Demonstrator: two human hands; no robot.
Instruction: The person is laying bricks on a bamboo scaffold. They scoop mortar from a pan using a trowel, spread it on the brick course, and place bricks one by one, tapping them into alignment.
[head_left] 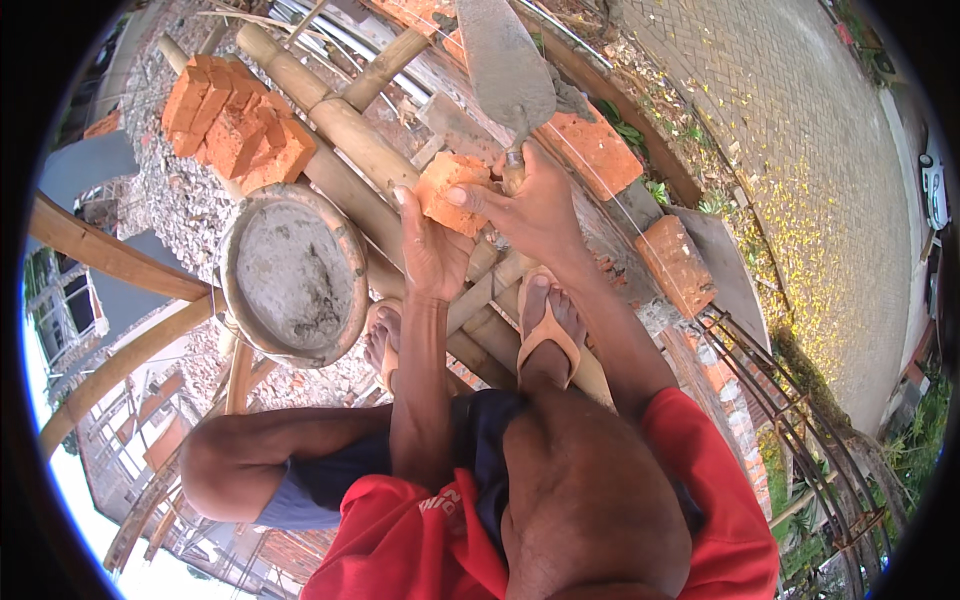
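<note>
Knee (pixel 600 490) looms at 5 o'clock; L hand (pixel 437 255) cups brick (pixel 445 180) nr 12, R hand (pixel 540 215) grips trowel (pixel 505 75), thumb (pixel 462 197) on brick. Prob. best: brace brick w/ both hands, trowel angled well clear.

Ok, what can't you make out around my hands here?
All in the head view:
Grey metal trowel: blade's far end, cut off by the top edge.
Trowel's handle: mostly hidden by your right hand.
Left hand: fingers mostly hidden behind the rough orange brick piece.
Round tan-rimmed tub: bottom, hidden under grey mortar.
</note>
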